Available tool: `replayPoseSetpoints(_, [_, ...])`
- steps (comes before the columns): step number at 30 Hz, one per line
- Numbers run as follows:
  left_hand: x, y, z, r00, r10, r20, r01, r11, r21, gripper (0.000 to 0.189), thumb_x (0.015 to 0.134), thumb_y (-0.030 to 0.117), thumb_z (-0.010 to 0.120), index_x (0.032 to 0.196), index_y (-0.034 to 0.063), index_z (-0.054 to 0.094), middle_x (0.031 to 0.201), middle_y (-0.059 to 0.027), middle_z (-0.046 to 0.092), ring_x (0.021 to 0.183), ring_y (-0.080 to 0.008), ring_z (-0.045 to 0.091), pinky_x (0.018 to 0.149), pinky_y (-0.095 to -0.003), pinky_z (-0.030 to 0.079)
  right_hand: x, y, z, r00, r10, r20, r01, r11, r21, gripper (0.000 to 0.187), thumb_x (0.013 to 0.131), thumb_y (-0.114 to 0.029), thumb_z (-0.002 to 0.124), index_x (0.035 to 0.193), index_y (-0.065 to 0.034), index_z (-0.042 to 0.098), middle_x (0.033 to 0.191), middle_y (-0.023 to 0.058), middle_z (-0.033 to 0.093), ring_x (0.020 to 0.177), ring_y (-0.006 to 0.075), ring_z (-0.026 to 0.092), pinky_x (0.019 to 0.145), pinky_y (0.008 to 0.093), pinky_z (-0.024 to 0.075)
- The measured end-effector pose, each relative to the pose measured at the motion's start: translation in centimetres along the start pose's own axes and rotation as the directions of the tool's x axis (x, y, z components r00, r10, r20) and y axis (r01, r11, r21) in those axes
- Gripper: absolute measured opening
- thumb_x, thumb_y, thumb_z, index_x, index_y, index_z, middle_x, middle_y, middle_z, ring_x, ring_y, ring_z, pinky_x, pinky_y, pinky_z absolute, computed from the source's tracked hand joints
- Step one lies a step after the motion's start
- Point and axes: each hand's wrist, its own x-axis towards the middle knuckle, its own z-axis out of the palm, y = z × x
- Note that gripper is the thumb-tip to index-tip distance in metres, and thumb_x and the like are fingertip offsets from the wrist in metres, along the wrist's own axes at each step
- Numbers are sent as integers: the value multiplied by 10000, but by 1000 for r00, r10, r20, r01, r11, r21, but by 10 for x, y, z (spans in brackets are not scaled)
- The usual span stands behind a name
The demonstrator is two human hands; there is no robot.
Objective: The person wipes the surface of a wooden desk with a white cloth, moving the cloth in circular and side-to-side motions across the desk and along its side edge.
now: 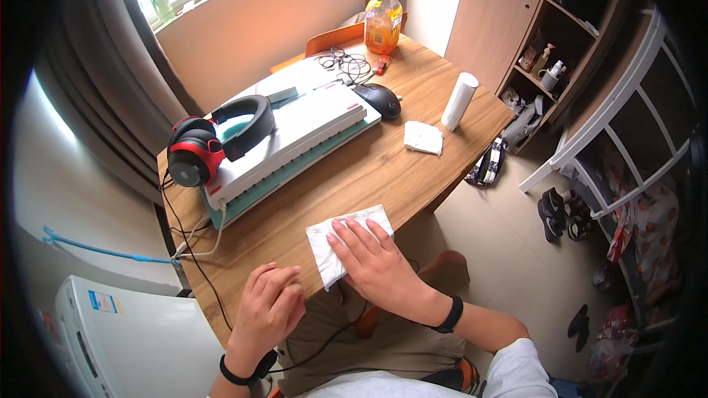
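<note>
My right hand (381, 265) lies with its fingers spread over a folded white tissue (321, 243) at the table's near edge. Its thumb is mostly hidden. The tissue lies partly on the wooden table (276, 232), and one corner reaches past the edge. To the left, my left hand (274, 301) is loosely curled over the table's front edge, with nothing visible in it. Farther along the table, a second folded white tissue (423, 138) rests beside a white cylinder (460, 102), which stands upright.
A white keyboard (298, 132) lies on a teal-edged board, with a black-and-red headset (193, 152) on its left end. Beyond are a black mouse (379, 100), coiled cable (345, 63) and an orange drink bottle (383, 22). A cable (204, 273) crosses the table's left side.
</note>
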Motion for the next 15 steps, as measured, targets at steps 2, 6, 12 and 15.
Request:
replayPoseSetpoints(2, [0, 0, 0, 1000, -3, -2, 3, 1000, 1, 259, 790, -12, 795, 994, 42, 646, 1257, -154, 680, 1146, -365, 658, 1073, -543, 541, 0, -5, 0, 1000, 0, 11, 0, 1000, -17, 675, 976, -268, 662, 1574, -12, 482, 1644, 206, 478, 1544, 322, 450, 1297, 512, 288])
replayPoseSetpoints(6, [-1, -2, 3, 999, -16, -38, 17, 1000, 18, 252, 812, -5, 782, 1019, 42, 645, 1251, -157, 676, 1143, -386, 652, 1076, -568, 533, 2, -39, 17, 999, -43, -15, 45, 986, 163, 903, 888, -460, 793, 1582, 12, 460, 1663, 242, 437, 1579, 359, 395, 1314, 529, 249])
replayPoseSetpoints(12, [-3, -2, 6, 994, 26, -104, -25, 1000, 11, 260, 838, -6, 768, 1063, 48, 649, 1243, -157, 676, 1137, -387, 660, 1063, -579, 538, 6, -69, 22, 984, -167, -59, 175, 968, 178, 861, 926, -615, 685, 1418, 88, 622, 1598, 257, 507, 1583, 400, 374, 1317, 540, 246])
replayPoseSetpoints(15, [-4, -1, 7, 995, 16, -100, -16, 1000, 5, 267, 840, -4, 764, 1076, 53, 652, 1239, -158, 678, 1125, -387, 667, 1055, -577, 544, 5, -54, 10, 985, -169, -26, 168, 930, 327, 860, 972, -676, 640, 1439, 45, 613, 1601, 215, 519, 1561, 364, 421, 1296, 525, 276])
